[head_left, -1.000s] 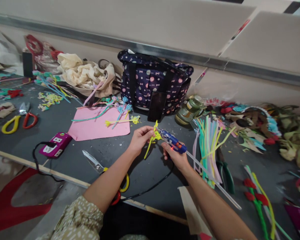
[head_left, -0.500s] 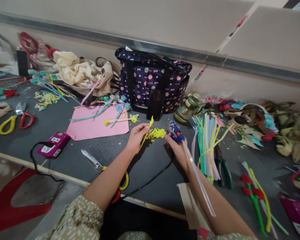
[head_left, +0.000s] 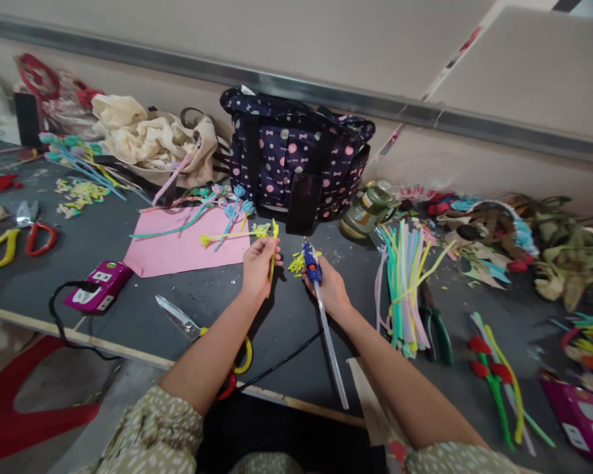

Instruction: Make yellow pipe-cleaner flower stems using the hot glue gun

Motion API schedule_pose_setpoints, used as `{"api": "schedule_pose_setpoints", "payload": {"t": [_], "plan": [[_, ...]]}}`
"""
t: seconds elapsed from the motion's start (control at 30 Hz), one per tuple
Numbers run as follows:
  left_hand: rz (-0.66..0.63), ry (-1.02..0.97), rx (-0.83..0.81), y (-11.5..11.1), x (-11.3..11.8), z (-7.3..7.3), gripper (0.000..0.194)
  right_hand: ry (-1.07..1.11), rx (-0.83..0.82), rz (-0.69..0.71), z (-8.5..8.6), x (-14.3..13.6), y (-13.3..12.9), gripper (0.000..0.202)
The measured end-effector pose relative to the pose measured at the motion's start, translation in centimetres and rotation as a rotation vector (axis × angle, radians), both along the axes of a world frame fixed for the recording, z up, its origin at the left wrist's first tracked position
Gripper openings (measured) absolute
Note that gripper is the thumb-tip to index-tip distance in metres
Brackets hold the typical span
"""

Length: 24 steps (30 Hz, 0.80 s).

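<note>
Dark bench [head_left: 143, 309] littered with craft scraps | left hand [head_left: 257, 263] pinches a yellow pipe-cleaner stem [head_left: 273, 245], upright, bare along its length | right hand [head_left: 328, 286] grips a blue glue gun [head_left: 311, 262], nozzle pointing away | yellow fuzzy tuft [head_left: 296, 263] lies between the hands, unattached: joining looks unfinished | finished stems [head_left: 227, 227] on pink paper [head_left: 178, 247] beyond left hand

Craft workshop indicated: dark worktable [head_left: 296, 329] strewn with pipe cleaners [head_left: 405, 283], scissors [head_left: 10, 234] at left, pliers [head_left: 437, 329], pink paper [head_left: 182, 243]; finished flower pieces [head_left: 499, 230] seen at right.
</note>
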State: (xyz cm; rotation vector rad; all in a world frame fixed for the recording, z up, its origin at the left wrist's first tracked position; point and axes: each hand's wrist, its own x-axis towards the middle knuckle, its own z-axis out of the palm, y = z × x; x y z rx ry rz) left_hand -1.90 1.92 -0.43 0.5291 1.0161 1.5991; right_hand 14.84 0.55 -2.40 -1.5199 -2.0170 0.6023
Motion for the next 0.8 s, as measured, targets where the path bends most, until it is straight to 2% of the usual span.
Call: {"api": "schedule_pose_setpoints", "payload": {"t": [0.2,0.33,0.43,0.63,0.7,0.8], "plan": [[0.055,-0.011,0.020,0.2,-0.2,-0.3,0.029,-0.223,0.046,0.007,-0.2,-1.0,-0.4,0.008],[0.029,-0.025,0.022,0.1,-0.1,-0.2,0.028,-0.196,0.056,0.008,-0.4,-1.0,-0.5,0.006],[-0.021,-0.058,0.001,0.0,0.0,0.1,0.028,0.012,0.009,-0.025,-0.4,-0.7,-0.3,0.008],[-0.244,-0.050,-0.029,-0.7,0.8,0.3,0.033,0.708,-0.058,-0.142,0.0,-0.6,-0.2,0.019],[-0.314,0.005,-0.034,-0.9,1.1,0.3,0.033,0.823,-0.102,-0.194,0.2,-0.6,-0.2,0.022],[-0.375,0.109,-0.040,-1.2,1.5,0.3,0.033,0.889,-0.119,-0.195,0.4,-0.7,-0.5,0.022]]}}
